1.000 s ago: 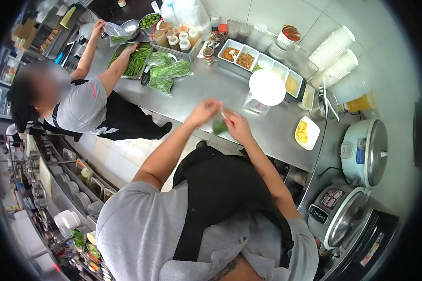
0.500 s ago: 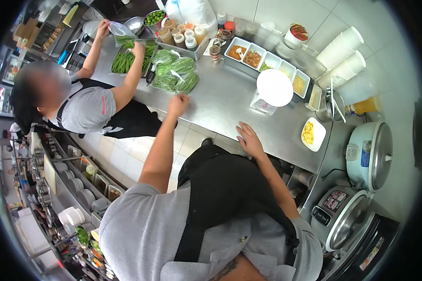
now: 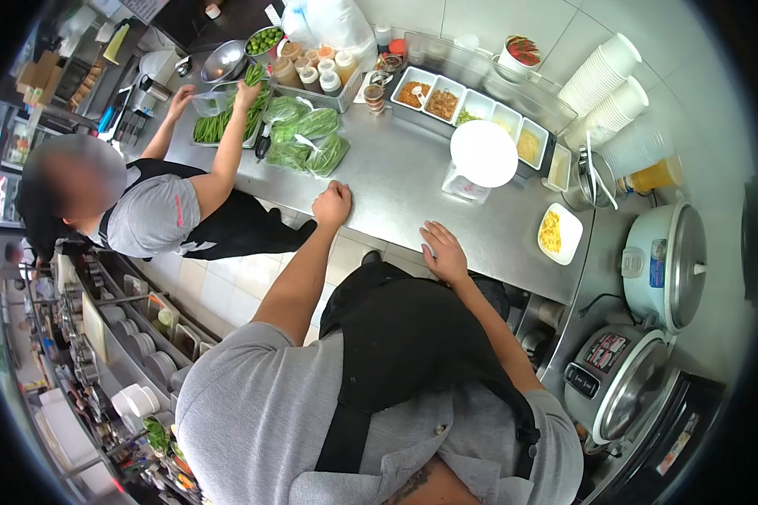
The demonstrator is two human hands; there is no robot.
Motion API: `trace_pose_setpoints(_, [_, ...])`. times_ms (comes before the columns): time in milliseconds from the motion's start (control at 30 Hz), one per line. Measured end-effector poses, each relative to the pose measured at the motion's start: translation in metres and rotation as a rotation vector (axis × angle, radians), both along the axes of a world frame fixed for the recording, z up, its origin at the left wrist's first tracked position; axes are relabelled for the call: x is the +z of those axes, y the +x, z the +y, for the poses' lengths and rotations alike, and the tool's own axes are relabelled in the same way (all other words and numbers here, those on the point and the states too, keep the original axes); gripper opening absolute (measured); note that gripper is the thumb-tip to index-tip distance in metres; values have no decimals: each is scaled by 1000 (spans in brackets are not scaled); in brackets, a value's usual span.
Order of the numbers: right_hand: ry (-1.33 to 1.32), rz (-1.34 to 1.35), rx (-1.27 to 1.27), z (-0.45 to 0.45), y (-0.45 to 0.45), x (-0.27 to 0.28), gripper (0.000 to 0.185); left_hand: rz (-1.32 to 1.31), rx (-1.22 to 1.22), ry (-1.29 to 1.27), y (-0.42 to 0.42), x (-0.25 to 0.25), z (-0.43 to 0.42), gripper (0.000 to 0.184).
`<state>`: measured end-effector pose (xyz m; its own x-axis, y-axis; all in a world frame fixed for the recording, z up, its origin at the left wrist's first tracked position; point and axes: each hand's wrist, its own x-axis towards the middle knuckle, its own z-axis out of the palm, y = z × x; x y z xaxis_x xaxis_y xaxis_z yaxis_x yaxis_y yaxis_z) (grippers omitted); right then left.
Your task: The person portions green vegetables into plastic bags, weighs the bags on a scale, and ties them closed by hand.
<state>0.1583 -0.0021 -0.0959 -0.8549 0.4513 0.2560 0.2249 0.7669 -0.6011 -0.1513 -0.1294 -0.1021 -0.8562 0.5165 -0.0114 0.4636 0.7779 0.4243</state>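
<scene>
My left hand [image 3: 332, 204] rests in a loose fist at the front edge of the steel counter [image 3: 387, 181], with nothing visible in it. Just beyond it lie several clear bags of green beans [image 3: 307, 135]. My right hand [image 3: 443, 251] lies on the counter edge, fingers stretched out and empty. Ahead of that hand stands a white scale [image 3: 483, 156] with a round top. To its right is a white dish of yellow shredded food [image 3: 552, 232].
On the left a co-worker [image 3: 164, 202] holds a bunch of green beans and a clear bag over a tray of beans [image 3: 215, 126]. Sauce bottles [image 3: 310, 79] and a row of food containers [image 3: 442, 103] line the back. Rice cookers [image 3: 665, 265] stand at right.
My left hand has come down towards me and slightly right, onto the counter edge. My right hand stays put. The co-worker has raised a bunch of beans beside the bag.
</scene>
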Motion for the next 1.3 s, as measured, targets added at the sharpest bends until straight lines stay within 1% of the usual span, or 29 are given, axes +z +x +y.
trace_pose_setpoints(167, [3,-11,25,4,1,-3,38,15,-40,-16,11,0,2,28])
trace_pose_setpoints(300, [42,-6,34,2,0,-6,38,160,-230,34,15,-19,9,24])
trace_pose_setpoints(367, [19,-9,40,2,-1,-5,38,112,-362,69,27,-13,17,23])
trace_pose_setpoints(400, [16,-11,38,2,0,-4,38,103,-360,60,34,-11,23,23])
trace_pose_setpoints(467, [14,-12,40,1,-2,-3,38,61,-438,18,46,-9,33,24])
trace_pose_setpoints(500, [22,-6,42,1,-1,-4,38,50,-441,14,51,-9,36,24])
trace_pose_setpoints(567, [-1,0,28,1,-2,-5,36,7,-267,-15,60,-6,45,29])
trace_pose_setpoints(633, [-111,117,-7,3,-7,-5,26,-42,-247,-43,59,-4,50,32])
trace_pose_setpoints(667, [-115,110,-4,5,-8,-5,26,-79,-221,-74,57,-3,52,35])
trace_pose_setpoints(733, [-974,-117,48,8,-20,31,21,-113,-206,-108,51,-3,58,36])
trace_pose_setpoints(767, [-978,-119,45,5,-29,42,21,-140,-196,-135,50,-3,61,38])
trace_pose_setpoints(833, [-1123,11,293,0,-49,61,22,-170,-180,-154,52,1,66,39])
trace_pose_setpoints(867, [-1119,12,288,-2,-59,69,22,-196,-159,-172,53,4,69,40])
trace_pose_setpoints(933, [-1352,71,435,-9,-78,80,22,-240,-140,-183,54,7,72,40])
trace_pose_setpoints(967, [-1348,71,440,-13,-85,83,22,-284,-115,-197,53,10,72,41])
trace_pose_setpoints(1033, [-1440,27,529,-21,-97,82,23,-274,-95,-211,52,9,73,41])
trace_pose_setpoints(1100, [-1475,33,558,-29,-100,82,24,-269,-78,-222,53,7,71,41])
trace_pose_setpoints(1167, [-1499,42,591,-34,-98,86,26,-252,-148,-182,54,9,67,41])
trace_pose_setpoints(1233, [-1516,-31,665,-39,-95,99,30,-235,-167,-153,55,10,64,41])
trace_pose_setpoints(1300, [-1575,-64,757,-35,-94,96,29,-214,-196,-119,56,3,61,41])
